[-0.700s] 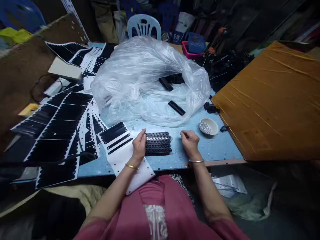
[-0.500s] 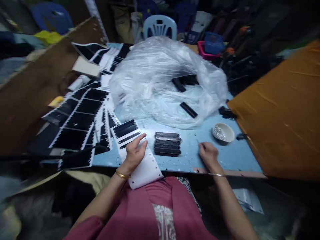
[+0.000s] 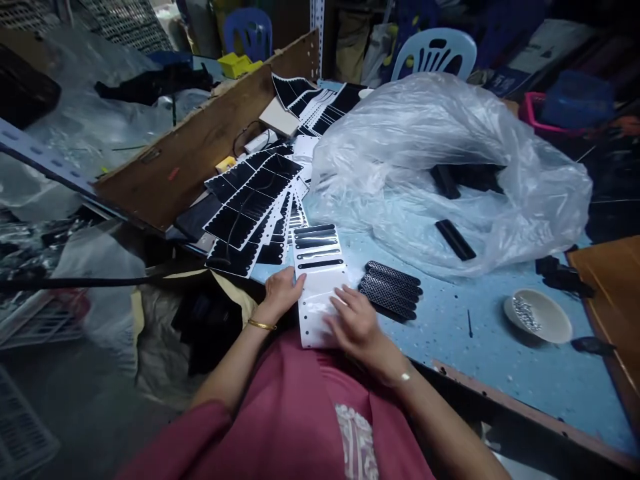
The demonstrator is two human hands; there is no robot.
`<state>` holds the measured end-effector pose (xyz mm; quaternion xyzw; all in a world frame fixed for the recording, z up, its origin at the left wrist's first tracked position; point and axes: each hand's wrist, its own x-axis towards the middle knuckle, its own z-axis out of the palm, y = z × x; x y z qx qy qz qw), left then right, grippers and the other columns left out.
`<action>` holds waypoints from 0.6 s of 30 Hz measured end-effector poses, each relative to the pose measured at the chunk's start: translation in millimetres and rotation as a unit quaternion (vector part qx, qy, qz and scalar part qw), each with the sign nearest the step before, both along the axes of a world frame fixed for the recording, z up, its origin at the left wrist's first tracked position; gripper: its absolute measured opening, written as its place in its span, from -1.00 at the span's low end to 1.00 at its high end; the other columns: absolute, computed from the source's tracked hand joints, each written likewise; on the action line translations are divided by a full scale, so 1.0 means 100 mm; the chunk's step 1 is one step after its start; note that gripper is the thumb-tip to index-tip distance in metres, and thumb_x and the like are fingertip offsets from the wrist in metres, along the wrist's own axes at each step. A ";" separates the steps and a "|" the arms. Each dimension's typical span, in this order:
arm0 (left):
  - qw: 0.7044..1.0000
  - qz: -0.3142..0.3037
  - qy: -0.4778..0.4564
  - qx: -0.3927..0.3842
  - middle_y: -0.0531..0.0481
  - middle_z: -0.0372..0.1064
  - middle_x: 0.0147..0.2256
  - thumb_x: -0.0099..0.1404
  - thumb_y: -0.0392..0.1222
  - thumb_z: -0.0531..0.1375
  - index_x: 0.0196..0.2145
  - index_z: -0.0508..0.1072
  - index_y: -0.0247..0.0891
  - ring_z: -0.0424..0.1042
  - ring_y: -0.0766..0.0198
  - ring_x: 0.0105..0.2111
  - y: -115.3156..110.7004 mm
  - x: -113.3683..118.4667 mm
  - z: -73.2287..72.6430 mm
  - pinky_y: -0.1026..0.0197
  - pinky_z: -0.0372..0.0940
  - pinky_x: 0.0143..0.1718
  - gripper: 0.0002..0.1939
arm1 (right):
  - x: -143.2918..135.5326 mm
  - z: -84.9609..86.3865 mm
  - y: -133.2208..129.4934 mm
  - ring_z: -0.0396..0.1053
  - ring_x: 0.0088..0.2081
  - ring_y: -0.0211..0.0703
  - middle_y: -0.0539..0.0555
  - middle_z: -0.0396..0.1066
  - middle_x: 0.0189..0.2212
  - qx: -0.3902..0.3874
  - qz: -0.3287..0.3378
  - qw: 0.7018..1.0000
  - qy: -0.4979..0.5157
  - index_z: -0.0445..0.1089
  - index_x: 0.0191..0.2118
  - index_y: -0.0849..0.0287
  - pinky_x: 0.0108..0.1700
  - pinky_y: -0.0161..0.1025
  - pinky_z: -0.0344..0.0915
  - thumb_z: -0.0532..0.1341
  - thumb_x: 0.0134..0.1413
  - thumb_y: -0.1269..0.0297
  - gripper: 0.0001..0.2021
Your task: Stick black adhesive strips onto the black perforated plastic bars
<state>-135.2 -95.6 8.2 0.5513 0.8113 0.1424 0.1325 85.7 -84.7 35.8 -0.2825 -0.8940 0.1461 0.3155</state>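
Observation:
A white backing sheet (image 3: 320, 293) with a few black strips (image 3: 316, 243) left across its upper half lies at the table's front edge, its lower end reaching my lap. My left hand (image 3: 284, 293) grips its left edge, thumb on top and fingers curled. My right hand (image 3: 357, 327) is open over the sheet's right side, fingers spread and slightly blurred; whether they touch it I cannot tell. Close to its right lies a row of black textured strips (image 3: 393, 290). A thin dark pin-like tool (image 3: 470, 325) rests on the blue table (image 3: 440, 340).
More sheets with black pieces (image 3: 255, 200) are fanned out at the left, beside a wooden board (image 3: 165, 173). A large clear plastic bag (image 3: 400, 153) holds black pieces. At the right are a white bowl (image 3: 555, 320) of small silvery bits and a brown panel (image 3: 617, 293).
The view has swung left. My right hand, closed near the bowl before, now hovers open at the sheet. My left hand has shifted from lying on the sheet to its left edge.

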 end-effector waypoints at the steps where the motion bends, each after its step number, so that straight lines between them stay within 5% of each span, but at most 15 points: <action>1: 1.000 0.006 -0.025 0.011 -0.08 0.42 -0.49 0.28 -0.06 0.13 -0.32 0.51 -0.30 0.39 0.17 -0.45 0.01 0.01 0.01 0.22 0.14 -0.40 -0.74 | -0.20 -0.07 -0.02 0.28 0.11 0.18 0.34 0.41 0.01 0.000 0.010 0.999 -0.045 0.36 0.03 0.28 0.02 0.08 0.28 0.20 0.15 0.22 -0.64; 5: 0.970 0.027 -0.223 0.092 0.01 0.38 -0.56 0.17 -0.17 0.20 -0.42 0.50 -0.32 0.34 0.28 -0.52 -0.10 0.06 0.01 0.26 0.18 -0.41 -0.85 | -0.45 -0.45 -0.05 0.23 0.13 0.32 0.42 0.36 0.06 0.028 0.006 0.988 -0.152 0.39 -0.01 0.37 -0.09 0.09 0.24 0.19 0.13 0.32 -0.67; 8: 0.887 0.067 -0.437 0.135 0.01 0.43 -0.50 0.07 -0.14 0.28 -0.42 0.50 -0.33 0.37 0.31 -0.51 -0.35 0.17 -0.01 0.29 0.23 -0.43 -0.82 | -0.33 -0.56 -0.25 0.32 0.05 0.19 0.29 0.47 -0.07 0.043 -0.013 0.995 -0.089 0.43 -0.11 0.29 -0.13 0.00 0.23 0.13 0.13 0.45 -0.77; 13: 0.733 0.199 -0.631 0.160 0.03 0.45 -0.53 -0.06 -0.18 0.35 -0.44 0.51 -0.36 0.36 0.37 -0.54 -0.68 0.34 0.02 0.33 0.24 -0.47 -0.79 | -0.23 -0.24 -0.75 0.37 -0.02 0.18 0.26 0.50 -0.16 0.006 0.024 0.998 -0.051 0.44 -0.18 0.26 -0.14 0.01 0.26 0.17 0.17 0.35 -0.84; 16: 0.681 0.237 -0.675 0.157 0.03 0.44 -0.56 -0.15 -0.24 0.39 -0.47 0.52 -0.38 0.36 0.37 -0.55 -0.73 0.33 0.03 0.33 0.25 -0.46 -0.76 | -0.21 -0.08 -0.78 0.43 -0.14 0.01 0.16 0.51 -0.30 -0.056 0.116 0.991 -0.027 0.45 -0.23 0.19 -0.20 -0.10 0.31 0.16 0.20 0.38 -0.88; 18: 0.655 0.243 -0.703 0.134 0.00 0.45 -0.55 -0.20 -0.28 0.40 -0.47 0.53 -0.40 0.37 0.37 -0.55 -0.75 0.31 0.03 0.33 0.25 -0.46 -0.74 | -0.20 -0.10 -0.64 0.44 -0.19 -0.07 0.15 0.50 -0.30 -0.060 0.113 0.991 0.032 0.45 -0.20 0.17 -0.19 -0.13 0.36 0.15 0.21 0.39 -0.87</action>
